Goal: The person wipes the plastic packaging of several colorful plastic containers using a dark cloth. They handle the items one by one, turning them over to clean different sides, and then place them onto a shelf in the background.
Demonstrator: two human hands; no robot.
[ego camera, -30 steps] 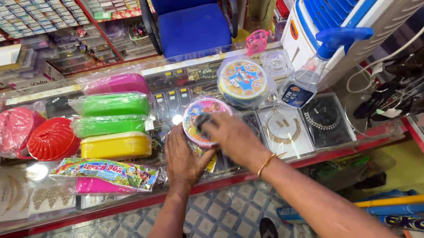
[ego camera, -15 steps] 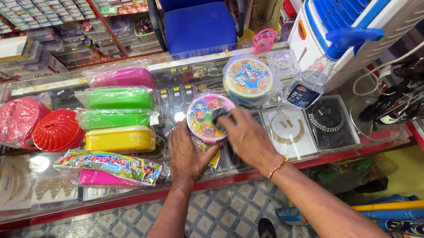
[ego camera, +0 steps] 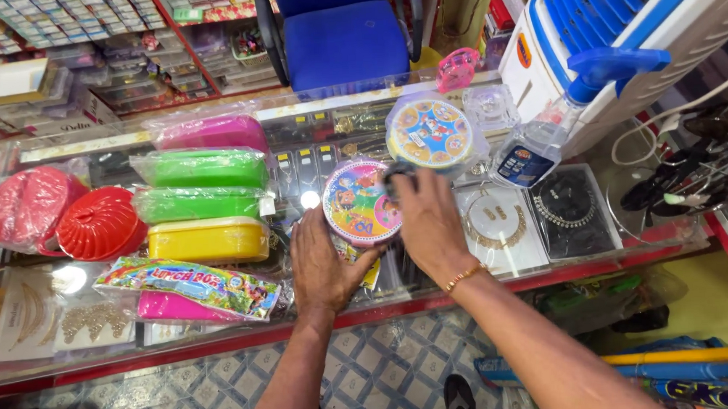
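Observation:
A round box [ego camera: 355,201] with a colourful cartoon lid lies on the glass counter [ego camera: 221,340]. My left hand [ego camera: 326,266] grips its lower left edge, fingers curled under the rim. My right hand [ego camera: 428,222] is at the box's right edge, with a gold bangle on the wrist. Its fingertips pinch a small dark cloth [ego camera: 396,173] against the rim. A second round box [ego camera: 431,133], wrapped in clear plastic, sits just behind, close to my right fingers.
Pink [ego camera: 212,131], green [ego camera: 202,168] and yellow [ego camera: 208,239] lunch boxes are stacked to the left, with red baskets [ego camera: 100,222] and a printed packet [ego camera: 188,287]. Necklace trays [ego camera: 571,209] lie to the right. A white and blue air cooler [ego camera: 623,37] and a blue chair [ego camera: 341,37] stand behind.
My right hand slid with the dark cloth from over the lid to the box's right edge, baring more of the lid. My left hand stays on the lower edge.

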